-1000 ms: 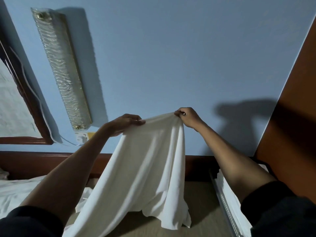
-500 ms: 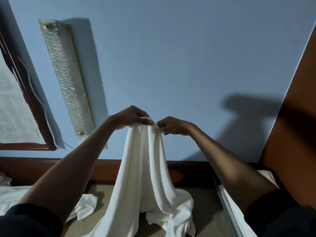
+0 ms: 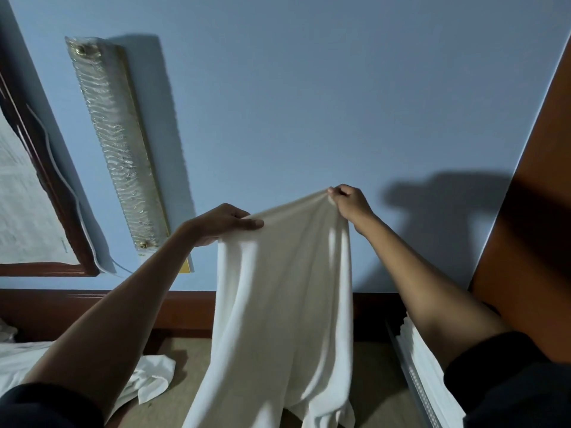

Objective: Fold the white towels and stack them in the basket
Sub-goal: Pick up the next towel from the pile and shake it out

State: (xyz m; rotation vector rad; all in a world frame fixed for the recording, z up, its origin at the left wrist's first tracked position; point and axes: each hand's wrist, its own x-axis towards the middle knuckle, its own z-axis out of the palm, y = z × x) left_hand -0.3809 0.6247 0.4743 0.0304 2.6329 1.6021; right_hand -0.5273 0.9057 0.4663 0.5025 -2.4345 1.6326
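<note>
A white towel (image 3: 284, 304) hangs in the air in front of me, its lower end trailing down to the brown surface. My left hand (image 3: 221, 222) pinches the towel's top edge on the left. My right hand (image 3: 349, 202) grips the top edge on the right, a little higher. The top edge stretches between both hands. At the lower right, a basket (image 3: 411, 375) with a pale rim holds white folded towels (image 3: 423, 356), partly hidden by my right arm.
More white cloth (image 3: 148, 378) lies crumpled at the lower left on the brown surface (image 3: 185, 384). A blue wall with a long glass lamp (image 3: 114, 140) faces me. A framed picture (image 3: 34, 193) hangs left. An orange panel (image 3: 531, 211) stands right.
My hands came together at the towel's top half a second ago, then spread apart again. The towel's top edge is stretched wide once more, with my right hand raised higher.
</note>
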